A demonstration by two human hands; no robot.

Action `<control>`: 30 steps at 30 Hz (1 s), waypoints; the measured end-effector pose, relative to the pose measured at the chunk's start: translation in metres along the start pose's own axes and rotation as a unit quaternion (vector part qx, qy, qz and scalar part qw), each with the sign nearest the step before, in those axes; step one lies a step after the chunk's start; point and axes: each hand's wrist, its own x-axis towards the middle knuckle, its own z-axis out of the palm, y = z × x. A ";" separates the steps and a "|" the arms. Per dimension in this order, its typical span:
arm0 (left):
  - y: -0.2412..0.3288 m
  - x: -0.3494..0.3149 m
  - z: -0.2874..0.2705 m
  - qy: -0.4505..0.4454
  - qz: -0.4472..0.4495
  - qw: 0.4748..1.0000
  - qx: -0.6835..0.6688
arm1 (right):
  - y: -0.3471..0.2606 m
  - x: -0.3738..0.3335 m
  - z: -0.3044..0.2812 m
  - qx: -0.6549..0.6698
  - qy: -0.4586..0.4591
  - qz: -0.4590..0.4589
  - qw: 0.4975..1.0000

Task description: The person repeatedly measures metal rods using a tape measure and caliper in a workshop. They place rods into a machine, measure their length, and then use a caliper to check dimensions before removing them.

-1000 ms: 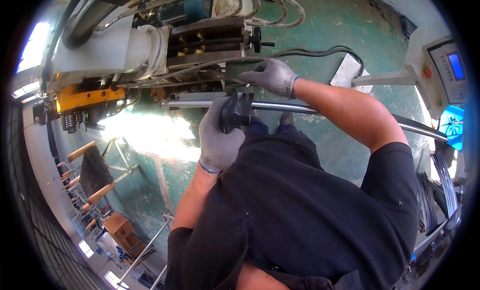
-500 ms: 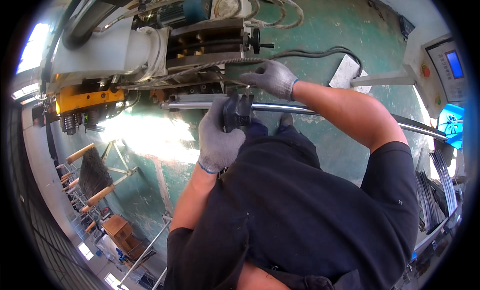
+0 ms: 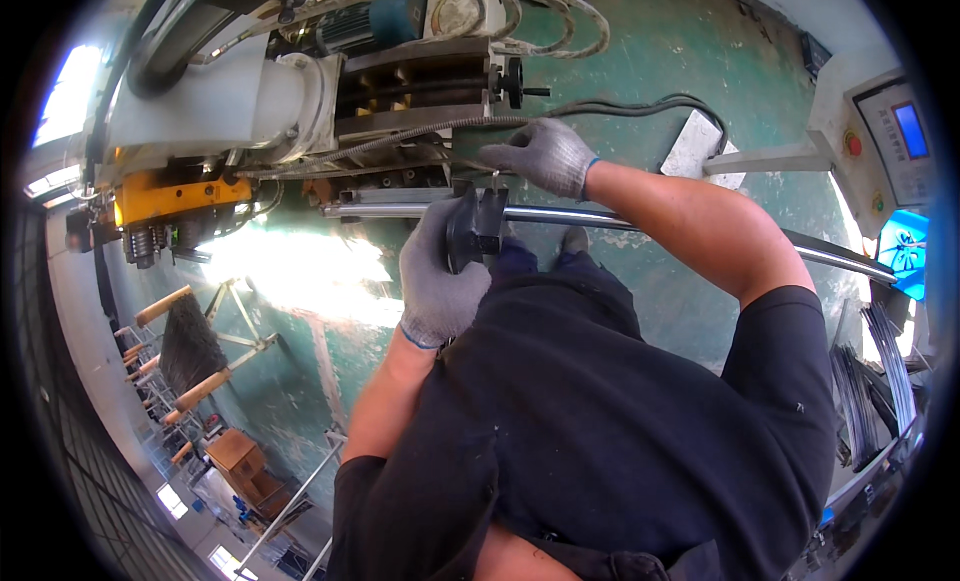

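My left hand (image 3: 440,276), in a grey knit glove, is closed against the side of a black metal block (image 3: 478,227), its thumb bent toward the block's near edge. A long shiny metal bar (image 3: 572,217) runs left to right, with the block sitting on it. Just above the block, my right hand (image 3: 542,159), gloved alike, has its fingers drawn together over a small upright metal pin (image 3: 495,179). Whatever lies between those fingertips is hidden or too small to name.
Beyond the bar stands a large machine with a black handwheel (image 3: 515,84) and a yellow unit (image 3: 180,201). Cables cross the green floor (image 3: 640,81). At the right is a control panel (image 3: 895,136) on an arm. A rack with rollers (image 3: 195,391) stands at the left.
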 end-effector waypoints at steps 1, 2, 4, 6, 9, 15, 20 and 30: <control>-0.003 -0.002 0.001 0.003 0.018 1.000 -0.004 | -0.002 0.000 -0.001 -0.006 -0.004 -0.003 1.000; -0.006 -0.001 0.002 0.006 0.027 1.000 -0.003 | -0.001 0.000 0.000 -0.008 0.009 -0.009 1.000; -0.009 0.001 0.002 0.012 0.044 0.999 -0.002 | 0.001 0.001 0.003 -0.013 0.033 -0.022 0.999; -0.005 0.004 -0.002 -0.009 0.005 1.000 -0.011 | 0.000 0.002 0.000 -0.016 0.007 -0.008 1.000; 0.002 0.006 -0.004 -0.018 -0.026 0.999 -0.004 | 0.003 0.002 0.002 -0.003 -0.001 0.007 1.000; -0.005 0.001 0.002 0.012 0.060 0.998 -0.010 | -0.003 -0.002 -0.001 -0.005 0.017 -0.016 1.000; -0.002 0.007 -0.003 -0.015 -0.025 0.999 -0.040 | -0.004 -0.001 -0.002 0.019 -0.014 0.007 1.000; 0.000 0.004 -0.004 -0.021 0.005 1.000 0.015 | -0.001 0.002 0.000 -0.008 -0.010 -0.001 1.000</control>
